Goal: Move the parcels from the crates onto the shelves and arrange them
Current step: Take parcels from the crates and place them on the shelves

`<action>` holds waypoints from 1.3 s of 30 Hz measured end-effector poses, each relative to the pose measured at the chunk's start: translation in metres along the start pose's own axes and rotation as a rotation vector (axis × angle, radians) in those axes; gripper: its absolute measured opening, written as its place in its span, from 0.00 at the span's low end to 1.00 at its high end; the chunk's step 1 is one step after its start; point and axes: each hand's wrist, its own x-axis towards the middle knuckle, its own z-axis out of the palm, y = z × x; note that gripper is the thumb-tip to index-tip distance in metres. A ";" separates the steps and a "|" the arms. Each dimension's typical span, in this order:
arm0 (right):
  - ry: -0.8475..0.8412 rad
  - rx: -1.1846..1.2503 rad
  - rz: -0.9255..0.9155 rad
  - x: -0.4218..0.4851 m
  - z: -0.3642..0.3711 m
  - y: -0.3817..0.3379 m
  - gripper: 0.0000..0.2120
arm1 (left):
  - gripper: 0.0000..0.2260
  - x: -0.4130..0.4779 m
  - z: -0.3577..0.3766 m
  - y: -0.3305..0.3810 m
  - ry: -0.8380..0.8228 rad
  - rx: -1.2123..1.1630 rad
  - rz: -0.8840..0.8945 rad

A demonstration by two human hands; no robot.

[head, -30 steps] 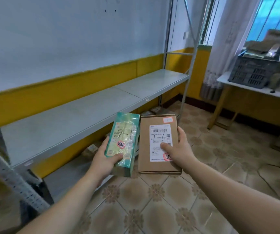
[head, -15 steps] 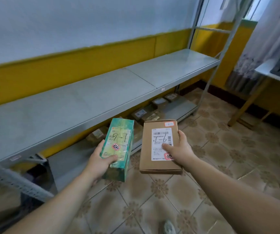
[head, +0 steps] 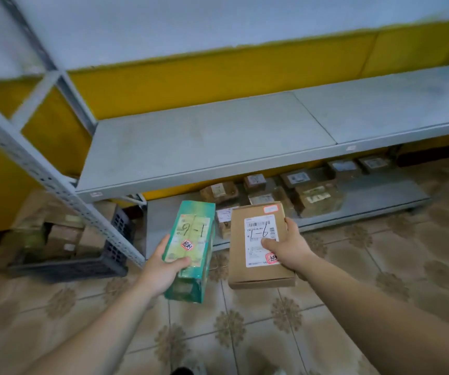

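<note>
While both parcels hang over the floor in front of the rack: left hand (head: 161,269) fingers wrap the green parcel (head: 190,247), right hand (head: 285,247) grips the brown parcel (head: 258,244), thumb on label. Land them flat, labels up. Middle shelf (head: 204,142) has wide room; lower shelf (head: 380,198) is crowded. Clear the front lip, mind the post (head: 55,180) on the left.

Grey metal upper shelf (head: 218,142): two panels side by side. Lower shelf (head: 380,201) near floor: cluster of brown labelled parcels (head: 318,196), several touching. Patterned tile floor (head: 380,266): dark crate (head: 82,266) at left, just beside shelf post (head: 55,185), boxes (head: 63,236) inside.
</note>
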 end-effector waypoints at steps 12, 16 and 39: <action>-0.055 -0.097 0.013 0.055 0.083 -0.048 0.39 | 0.23 0.078 -0.063 -0.023 -0.027 -0.079 -0.054; -0.048 -0.080 0.041 0.084 0.114 -0.056 0.40 | 0.22 0.125 -0.084 -0.026 -0.099 -0.038 -0.061; 0.007 -0.029 -0.144 0.452 0.243 0.116 0.42 | 0.24 0.490 0.035 -0.194 0.095 -0.148 0.053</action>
